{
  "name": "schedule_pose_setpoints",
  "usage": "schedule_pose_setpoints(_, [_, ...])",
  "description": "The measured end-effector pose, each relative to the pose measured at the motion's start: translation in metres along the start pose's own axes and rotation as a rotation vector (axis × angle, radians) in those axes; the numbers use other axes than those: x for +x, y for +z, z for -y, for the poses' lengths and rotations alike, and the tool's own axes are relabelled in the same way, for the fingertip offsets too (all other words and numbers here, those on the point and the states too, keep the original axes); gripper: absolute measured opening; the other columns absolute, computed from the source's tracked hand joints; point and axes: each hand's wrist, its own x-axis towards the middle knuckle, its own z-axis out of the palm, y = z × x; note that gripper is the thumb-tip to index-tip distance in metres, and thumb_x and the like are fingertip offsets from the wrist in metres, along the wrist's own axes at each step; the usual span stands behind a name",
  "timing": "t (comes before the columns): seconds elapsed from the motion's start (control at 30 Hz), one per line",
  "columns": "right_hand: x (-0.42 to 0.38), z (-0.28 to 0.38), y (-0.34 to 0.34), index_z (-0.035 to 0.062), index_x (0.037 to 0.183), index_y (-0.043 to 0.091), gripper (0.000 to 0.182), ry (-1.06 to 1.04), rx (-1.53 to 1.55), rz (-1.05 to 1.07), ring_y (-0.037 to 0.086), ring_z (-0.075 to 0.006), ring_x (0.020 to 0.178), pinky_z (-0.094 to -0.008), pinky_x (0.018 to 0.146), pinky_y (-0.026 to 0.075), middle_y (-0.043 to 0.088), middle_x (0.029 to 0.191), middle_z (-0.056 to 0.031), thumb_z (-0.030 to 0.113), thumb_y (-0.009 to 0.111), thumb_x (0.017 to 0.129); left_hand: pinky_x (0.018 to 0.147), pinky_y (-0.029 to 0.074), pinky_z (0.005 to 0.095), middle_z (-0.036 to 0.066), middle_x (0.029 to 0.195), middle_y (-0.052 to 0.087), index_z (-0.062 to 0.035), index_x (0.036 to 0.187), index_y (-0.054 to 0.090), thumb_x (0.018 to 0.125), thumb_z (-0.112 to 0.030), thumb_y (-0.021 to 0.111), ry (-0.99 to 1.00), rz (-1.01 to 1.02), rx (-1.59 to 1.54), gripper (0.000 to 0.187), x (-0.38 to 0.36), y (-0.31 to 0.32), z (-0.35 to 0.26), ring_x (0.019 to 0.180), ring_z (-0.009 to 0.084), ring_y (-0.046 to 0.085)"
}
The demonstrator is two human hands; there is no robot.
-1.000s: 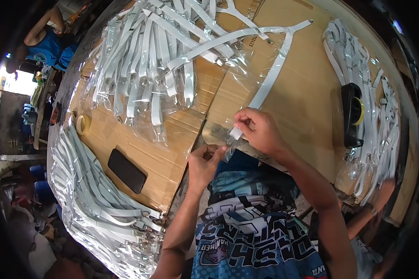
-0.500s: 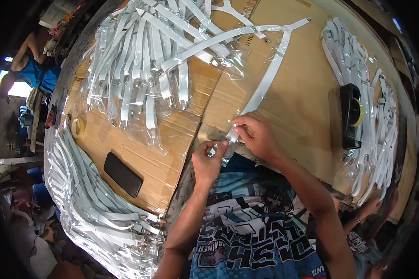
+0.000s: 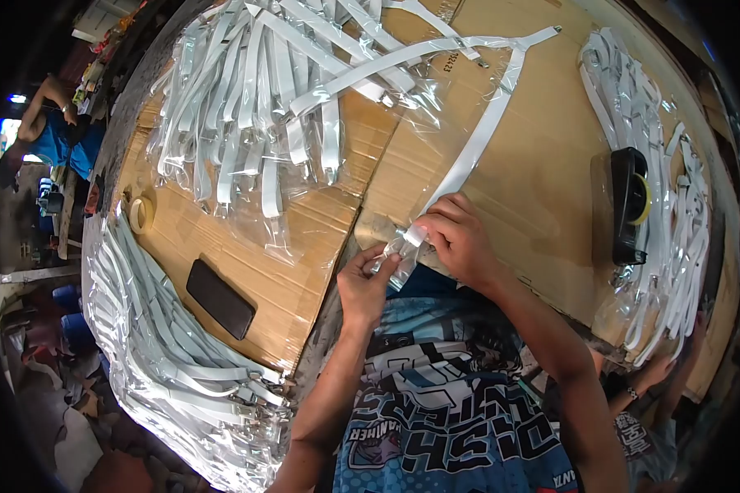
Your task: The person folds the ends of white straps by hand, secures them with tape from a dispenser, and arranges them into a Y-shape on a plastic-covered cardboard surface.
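A white Y-shaped strap [image 3: 481,135] runs down the cardboard to my hands near the table's front edge. My right hand [image 3: 458,238] pinches its lower end. Just left of it, my left hand [image 3: 368,279] has its thumb and fingers closed on a clear plastic wrapper [image 3: 397,255] around that end. The hands are close together but apart. Many white straps in clear plastic [image 3: 255,107] lie fanned out at the upper left, and one arm of the Y-shaped strap reaches over them.
Bundled straps [image 3: 173,353] lie at the left, near a tape roll [image 3: 141,215] and a black phone [image 3: 220,298]. A black tape dispenser [image 3: 629,205] rests against more straps [image 3: 670,238] at the right. Other people are at the far left [image 3: 57,135] and lower right [image 3: 645,411].
The view has shifted slightly. More of the clear wrapper shows between my hands, and my right hand's fingers have curled in more around the strap end.
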Motion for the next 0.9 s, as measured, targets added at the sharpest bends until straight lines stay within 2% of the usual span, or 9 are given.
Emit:
schedule_pose_setpoints(0.07, [0.000,-0.001,-0.001,0.0023,0.090,0.069,0.012,-0.003,-0.004,0.005,0.055,-0.0294,0.095,-0.0413,0.085,0.045,0.062,0.094,-0.0093,0.000,0.065,0.078,0.065,0.050,0.0207,0.013,0.089,0.071,0.0105,0.115,0.060,0.085,-0.002,0.075,-0.056,0.023,-0.048,0.036,-0.006,-0.008,-0.007,0.075,0.0098,0.064])
schedule_pose_setpoints(0.33, [0.002,0.004,-0.009,0.0005,0.101,0.065,0.020,0.068,0.079,0.028,0.057,-0.0323,0.094,-0.0435,0.083,0.046,0.062,0.095,-0.0124,-0.002,0.060,0.082,0.065,0.052,0.0205,0.013,0.093,0.070,0.0071,0.116,0.057,0.086,-0.002,0.073,0.097,-0.010,0.066,0.036,-0.003,-0.001,-0.009,0.078,0.0110,0.066])
schedule_pose_setpoints(0.53, [0.003,0.015,-0.017,0.0017,0.110,0.060,0.022,0.130,0.161,-0.022,0.059,-0.0331,0.093,-0.0428,0.081,0.046,0.063,0.092,-0.0124,0.004,0.060,0.088,0.070,0.058,0.0252,0.014,0.095,0.069,0.0071,0.120,0.049,0.087,0.001,0.070,0.140,0.028,0.147,0.040,-0.002,0.006,-0.021,0.079,0.0147,0.068])
schedule_pose_setpoints(0.73, [0.005,0.013,-0.013,0.0042,0.110,0.061,0.026,0.097,0.079,-0.001,0.057,-0.0304,0.092,-0.0411,0.081,0.046,0.063,0.088,-0.0088,0.008,0.067,0.085,0.067,0.053,0.0221,0.013,0.092,0.070,0.0060,0.120,0.049,0.085,0.001,0.073,0.106,0.014,0.126,0.043,-0.004,0.007,-0.023,0.078,0.0117,0.067])
schedule_pose_setpoints(0.9, [0.007,0.013,-0.010,0.0022,0.105,0.062,0.022,0.104,0.094,-0.017,0.057,-0.0297,0.091,-0.0400,0.081,0.047,0.062,0.087,-0.0098,0.002,0.068,0.083,0.066,0.051,0.0203,0.012,0.091,0.070,0.0061,0.120,0.050,0.084,-0.001,0.075,0.131,0.011,0.154,0.044,-0.007,0.008,-0.027,0.079,0.0101,0.065])
